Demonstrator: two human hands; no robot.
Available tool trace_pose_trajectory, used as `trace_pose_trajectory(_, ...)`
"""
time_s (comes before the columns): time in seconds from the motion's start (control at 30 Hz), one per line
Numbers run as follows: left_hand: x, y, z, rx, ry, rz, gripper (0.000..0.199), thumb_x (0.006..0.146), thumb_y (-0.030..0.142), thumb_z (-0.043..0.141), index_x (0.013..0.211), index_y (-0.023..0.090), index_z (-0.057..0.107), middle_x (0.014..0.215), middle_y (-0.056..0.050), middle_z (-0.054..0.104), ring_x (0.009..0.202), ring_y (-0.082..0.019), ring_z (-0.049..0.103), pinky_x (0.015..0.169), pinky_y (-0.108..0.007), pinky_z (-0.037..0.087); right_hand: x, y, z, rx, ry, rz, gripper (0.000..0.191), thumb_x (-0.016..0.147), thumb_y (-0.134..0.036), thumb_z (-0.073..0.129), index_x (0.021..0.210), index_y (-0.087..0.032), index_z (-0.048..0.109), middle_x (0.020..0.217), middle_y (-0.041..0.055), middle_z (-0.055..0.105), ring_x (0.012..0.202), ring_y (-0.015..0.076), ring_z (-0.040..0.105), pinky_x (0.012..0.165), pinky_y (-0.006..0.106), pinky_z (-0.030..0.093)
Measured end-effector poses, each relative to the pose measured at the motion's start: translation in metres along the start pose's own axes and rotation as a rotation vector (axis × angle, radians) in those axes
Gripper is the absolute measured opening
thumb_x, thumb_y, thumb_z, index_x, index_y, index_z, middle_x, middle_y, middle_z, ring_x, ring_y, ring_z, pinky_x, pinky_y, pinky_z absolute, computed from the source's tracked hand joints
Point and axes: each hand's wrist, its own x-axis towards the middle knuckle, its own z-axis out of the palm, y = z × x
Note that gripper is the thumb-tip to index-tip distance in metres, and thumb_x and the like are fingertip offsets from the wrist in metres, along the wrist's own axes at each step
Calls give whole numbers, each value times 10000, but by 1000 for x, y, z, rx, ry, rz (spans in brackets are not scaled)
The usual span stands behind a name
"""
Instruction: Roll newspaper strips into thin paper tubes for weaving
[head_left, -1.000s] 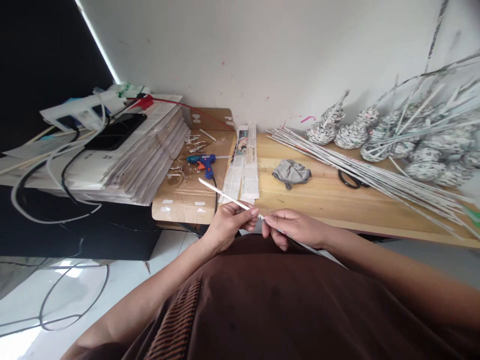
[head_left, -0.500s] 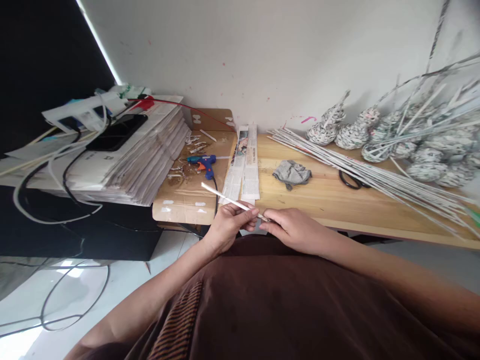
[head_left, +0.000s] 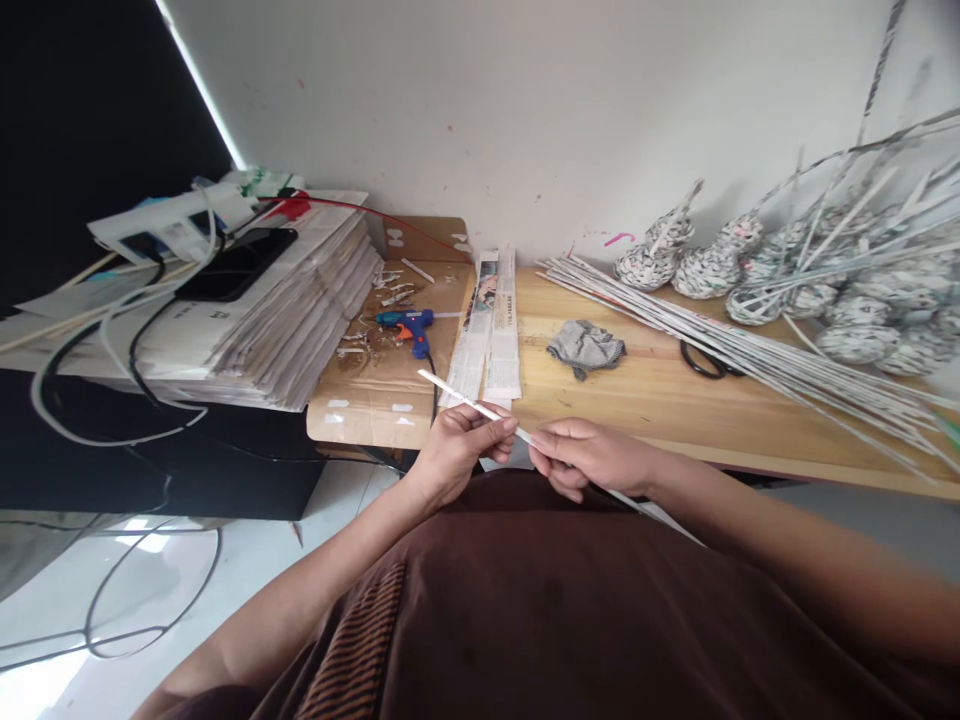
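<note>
Fingers of the left hand (head_left: 461, 445) were pinched around a thin white rolled-paper stick (head_left: 442, 386) mid-frame; from my remote post I saw those of the right hand (head_left: 585, 455) closed on it just beside, a pale length slanting out toward the lower right. Behind, I made out a thick stack of whitish paper (head_left: 300, 320) at left, then a blue-and-orange glue gun (head_left: 418, 334), flat printed newspaper strips (head_left: 502, 368), a crumpled grey cloth (head_left: 585, 345) and, at right, long white paper sticks (head_left: 720, 342).
</note>
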Motion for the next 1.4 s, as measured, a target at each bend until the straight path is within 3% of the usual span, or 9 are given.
trace_pose_trajectory(0.1, 0, 0, -1, -11, 7, -15, 212, 703, 272, 787, 784, 112, 674, 608, -7, 617, 545, -88, 556, 514, -206, 454, -1, 1, -1, 44, -59, 32, 430, 947, -559, 335, 800, -187, 492, 472, -79, 334, 437, 116, 412, 518, 269, 397)
trace_pose_trajectory(0.27, -1, -1, 0, 5, -22, -13, 205, 720, 277, 774, 785, 110, 675, 612, -9, 620, 541, -82, 554, 523, -203, 454, -2, -2, 5, -532, 335, -187, 350, 913, -507, 478, 815, -181, 557, 706, 21, 556, 641, 141, 495, 619, 269, 357)
trace_pose_trajectory(0.47, -2, 0, 0, -6, -18, -9, 203, 718, 260, 778, 813, 111, 678, 619, -8, 621, 549, -89, 560, 523, -208, 461, -2, 0, 1, 23, -94, 54, 481, 962, -577, 253, 794, -194, 490, 462, -82, 304, 427, 119, 415, 518, 262, 397)
trace_pose_trajectory(0.6, -1, 0, -1, -22, 9, -17, 195, 707, 249, 784, 793, 112, 675, 617, -6, 618, 556, -88, 560, 523, -204, 464, -5, -4, 2, -410, 219, -114, 399, 911, -562, 452, 862, -182, 562, 671, 10, 544, 613, 138, 500, 593, 260, 375)
trace_pose_trajectory(0.67, -1, 1, -1, -26, 2, -8, 188, 712, 250, 780, 790, 115, 676, 613, -5, 617, 552, -85, 556, 523, -203, 464, -5, -4, 3, -470, 284, -159, 385, 923, -538, 442, 832, -184, 563, 681, 13, 541, 621, 137, 497, 598, 261, 366)
trace_pose_trajectory(0.83, -1, 3, 1, -29, 8, -15, 193, 700, 249, 789, 790, 120, 677, 606, -4, 625, 541, -86, 562, 506, -197, 460, -3, 0, 0, 2, -70, 35, 460, 967, -559, 251, 792, -193, 468, 455, -88, 294, 416, 116, 404, 504, 259, 390)
trace_pose_trajectory(1.03, -1, 2, 0, -20, 35, -37, 220, 695, 265, 794, 788, 106, 673, 611, -15, 634, 543, -88, 575, 506, -193, 467, -4, -4, 4, -555, 276, -175, 352, 941, -483, 428, 846, -175, 570, 732, 34, 593, 648, 140, 510, 608, 262, 361)
trace_pose_trajectory(1.23, -2, 2, -1, -25, 29, -41, 229, 687, 268, 800, 799, 109, 679, 614, -11, 631, 550, -88, 573, 509, -194, 464, -3, -2, -3, -10, -104, 46, 469, 956, -569, 287, 804, -183, 505, 463, -79, 333, 432, 118, 415, 516, 261, 400)
trace_pose_trajectory(1.4, -1, 3, 0, -5, -4, -25, 215, 703, 272, 788, 795, 110, 680, 610, -8, 627, 537, -83, 562, 512, -196, 462, -1, -5, 1, -354, 245, -140, 382, 916, -536, 460, 810, -181, 554, 661, 5, 542, 596, 129, 491, 590, 254, 373)
